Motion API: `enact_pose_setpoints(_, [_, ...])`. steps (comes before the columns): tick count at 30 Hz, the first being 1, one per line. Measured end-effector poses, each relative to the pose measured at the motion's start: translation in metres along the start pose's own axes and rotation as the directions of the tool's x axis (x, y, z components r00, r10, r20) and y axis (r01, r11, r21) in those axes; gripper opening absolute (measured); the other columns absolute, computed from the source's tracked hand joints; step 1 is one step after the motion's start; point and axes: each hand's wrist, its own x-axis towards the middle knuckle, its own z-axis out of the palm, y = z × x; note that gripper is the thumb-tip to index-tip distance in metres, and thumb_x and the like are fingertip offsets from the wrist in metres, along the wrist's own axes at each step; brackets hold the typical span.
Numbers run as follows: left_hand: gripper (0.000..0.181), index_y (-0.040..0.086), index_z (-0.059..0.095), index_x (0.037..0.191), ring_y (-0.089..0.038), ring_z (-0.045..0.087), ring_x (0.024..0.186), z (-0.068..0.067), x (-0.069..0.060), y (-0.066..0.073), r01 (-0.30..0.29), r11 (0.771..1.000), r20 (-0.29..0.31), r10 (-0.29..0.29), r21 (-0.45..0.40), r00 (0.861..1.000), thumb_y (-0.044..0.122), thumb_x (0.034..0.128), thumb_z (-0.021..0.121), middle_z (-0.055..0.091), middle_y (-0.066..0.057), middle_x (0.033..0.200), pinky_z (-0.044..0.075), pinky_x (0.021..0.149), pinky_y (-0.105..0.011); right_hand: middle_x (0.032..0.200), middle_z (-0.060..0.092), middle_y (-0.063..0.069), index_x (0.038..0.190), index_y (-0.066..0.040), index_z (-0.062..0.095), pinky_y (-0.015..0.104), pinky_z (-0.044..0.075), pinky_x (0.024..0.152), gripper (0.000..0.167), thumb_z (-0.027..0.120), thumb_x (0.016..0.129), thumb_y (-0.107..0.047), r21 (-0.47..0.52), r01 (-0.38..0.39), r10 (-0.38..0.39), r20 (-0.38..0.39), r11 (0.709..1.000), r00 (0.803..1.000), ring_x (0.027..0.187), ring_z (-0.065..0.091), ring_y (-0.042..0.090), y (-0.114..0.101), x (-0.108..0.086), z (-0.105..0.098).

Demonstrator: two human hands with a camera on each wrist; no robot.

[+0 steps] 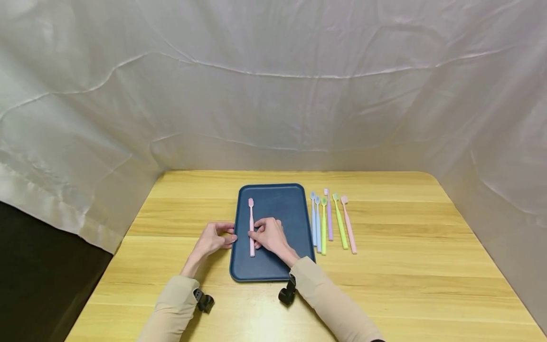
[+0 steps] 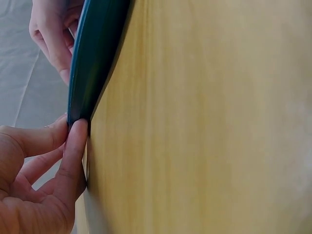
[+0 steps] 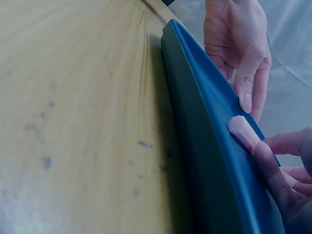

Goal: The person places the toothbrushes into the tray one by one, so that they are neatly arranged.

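My head view is bright and fairly clear, with whitish glare on the near table point(image 1: 265, 316). My wrist views look softer and dimmer: the right shows shadow along the tray point(image 3: 195, 122), the left a smeary, blurred grain.

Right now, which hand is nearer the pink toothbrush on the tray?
Right. The right hand pinches the pink toothbrush; the left hand grips the tray at its left edge.
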Motion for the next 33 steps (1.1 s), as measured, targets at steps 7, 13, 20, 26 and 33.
enact_pose_setpoints(7, [0.045,-0.018,0.056,0.130,-0.013,0.068,0.076,0.0001,-0.0011,-0.0010,-0.027,1.000,0.011,0.028,-0.015,1.000,-0.007,0.0881,0.069,0.065,-0.032,0.111,0.065,0.070,-0.031,0.067,0.072,0.003,0.105,0.002,0.073,0.019,0.056,0.050,0.025,0.077,0.088,-0.015,0.012,0.011,-0.010,-0.011,1.000,1.000,0.045,0.063,0.003,0.0002,0.0007,0.0028])
enact_pose_setpoints(13, [0.044,-0.017,0.056,0.130,-0.012,0.068,0.075,0.0004,0.0001,-0.0015,-0.012,1.000,0.004,0.012,-0.013,1.000,-0.007,0.0885,0.068,0.065,-0.031,0.111,0.065,0.070,-0.028,0.069,0.073,0.005,0.107,0.002,0.073,0.020,0.057,0.050,0.027,0.077,0.088,-0.016,0.031,0.007,-0.006,-0.015,1.000,1.000,0.046,0.064,0.004,0.0014,0.0016,0.0055])
enact_pose_setpoints(20, [0.045,-0.017,0.056,0.131,-0.013,0.069,0.076,0.0005,0.0002,-0.0009,-0.012,1.000,0.005,0.012,-0.009,1.000,-0.007,0.0883,0.068,0.065,-0.030,0.111,0.065,0.071,-0.029,0.070,0.073,0.006,0.108,0.004,0.072,0.022,0.057,0.049,0.028,0.077,0.088,-0.015,0.062,0.001,0.000,-0.017,0.998,1.000,0.047,0.065,0.005,0.0002,0.0017,0.0069])
enact_pose_setpoints(26, [0.045,-0.017,0.056,0.131,-0.013,0.069,0.076,-0.0002,0.0003,-0.0027,-0.013,1.000,0.010,0.013,-0.002,1.000,-0.007,0.0889,0.067,0.065,-0.031,0.112,0.065,0.070,-0.029,0.070,0.073,0.006,0.109,0.004,0.072,0.022,0.058,0.048,0.029,0.077,0.088,-0.015,0.073,-0.013,0.014,-0.008,0.997,1.000,0.047,0.066,0.007,-0.0001,0.0005,0.0072])
enact_pose_setpoints(33, [0.045,-0.017,0.056,0.131,-0.013,0.069,0.076,0.0000,0.0002,-0.0009,-0.012,1.000,0.004,0.012,-0.010,1.000,-0.007,0.0887,0.067,0.065,-0.030,0.112,0.065,0.070,-0.028,0.071,0.073,0.006,0.109,0.004,0.072,0.023,0.058,0.049,0.029,0.077,0.088,-0.015,0.091,-0.020,0.020,-0.005,0.996,1.000,0.048,0.066,0.007,-0.0010,0.0017,0.0072])
